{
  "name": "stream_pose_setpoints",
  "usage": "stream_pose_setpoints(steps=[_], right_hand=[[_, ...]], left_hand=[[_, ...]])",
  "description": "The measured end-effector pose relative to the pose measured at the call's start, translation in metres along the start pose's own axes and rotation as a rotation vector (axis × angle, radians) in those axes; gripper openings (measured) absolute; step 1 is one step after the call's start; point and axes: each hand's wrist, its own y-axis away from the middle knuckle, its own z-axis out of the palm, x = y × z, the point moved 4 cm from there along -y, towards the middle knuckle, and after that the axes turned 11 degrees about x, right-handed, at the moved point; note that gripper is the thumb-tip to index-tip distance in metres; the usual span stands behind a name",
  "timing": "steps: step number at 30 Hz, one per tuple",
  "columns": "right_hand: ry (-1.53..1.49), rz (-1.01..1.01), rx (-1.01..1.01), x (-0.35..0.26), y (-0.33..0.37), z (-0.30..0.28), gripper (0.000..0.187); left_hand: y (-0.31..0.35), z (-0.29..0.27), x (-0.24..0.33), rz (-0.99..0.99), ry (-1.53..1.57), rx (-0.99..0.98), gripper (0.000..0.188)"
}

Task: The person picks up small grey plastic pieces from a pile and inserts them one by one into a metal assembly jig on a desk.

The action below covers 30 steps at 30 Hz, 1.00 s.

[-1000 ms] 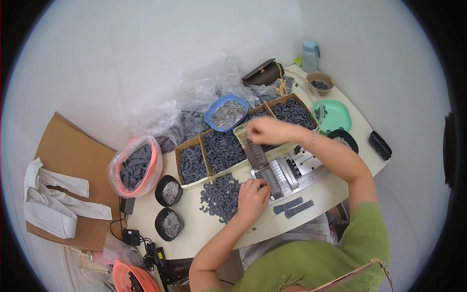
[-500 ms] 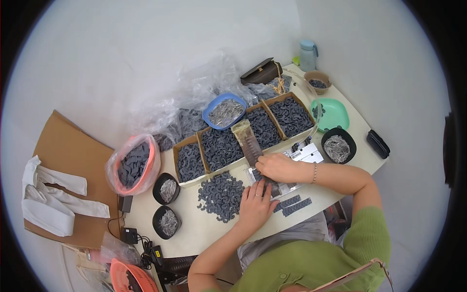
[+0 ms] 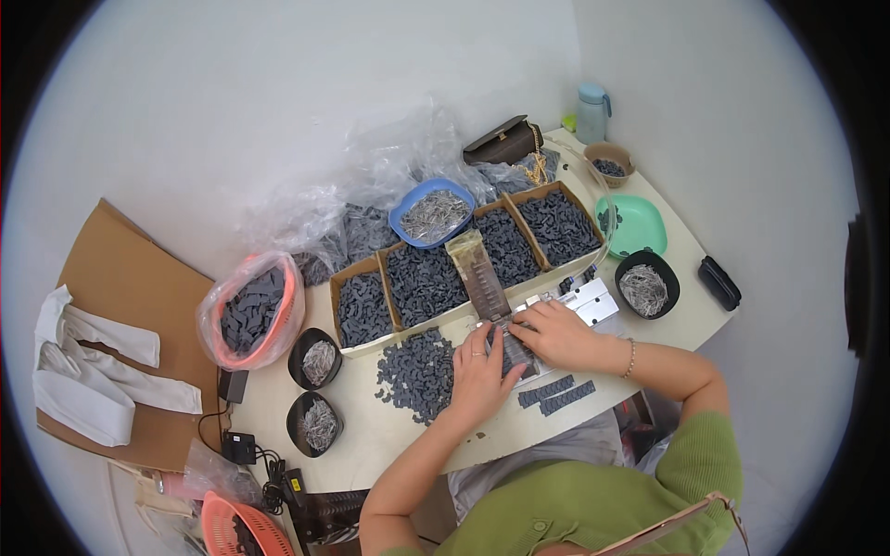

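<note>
"So, where do you have the hands now?"

"Both down on the metal fixture [image 3: 593,301], which sits on the tabletop [image 3: 366,422] in front of the cardboard box [image 3: 445,324]. I have the left hand [image 3: 476,372] at its left end and the right hand [image 3: 563,341] just beside it, over the middle."

"What about the fingers?"

"On the left, I see the thumb well apart from the index, with the fingers stretched along the fixture. On the right they're bent, tips down and fairly close together. I can't tell from up here whether either hand is pinching a piece."

"What's different from 1 second ago?"

"The right hand was up at the far end of the translucent chute [image 3: 484,285] then. Half a second later it was down on the fixture, and now I see it slightly further right, clear of the chute. The left has kept close to its old spot."

"And the loose parts?"

"The 2 dark strips [image 3: 556,395] lie side by side near the fixture's front edge, as before. The heap of dark grey pieces [image 3: 414,375] is left of the left hand, and the black bowl [image 3: 669,304] with metal pins [image 3: 642,287] stands beyond the fixture's right end."
</note>
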Motion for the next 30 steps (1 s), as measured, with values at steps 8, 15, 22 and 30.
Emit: stream_pose_setpoints(steps=[8, 15, 22, 30], right_hand=[[0.032, 0.006, 0.013, 0.001, -0.001, -0.002, 0.035], [0.060, -0.046, -0.012, -0.002, -0.002, -0.001, 0.033], [0.100, -0.074, -0.050, -0.015, 0.003, -0.009, 0.032], [0.055, -0.033, -0.008, -0.003, -0.001, 0.000, 0.034]], left_hand=[[-0.003, -0.007, 0.000, 0.003, -0.019, 0.071, 0.061], [0.003, -0.007, 0.011, 0.125, -0.146, 0.051, 0.057], [0.007, -0.022, 0.012, 0.217, -0.196, -0.039, 0.059], [0.003, -0.021, 0.008, 0.123, -0.096, -0.040, 0.064]])
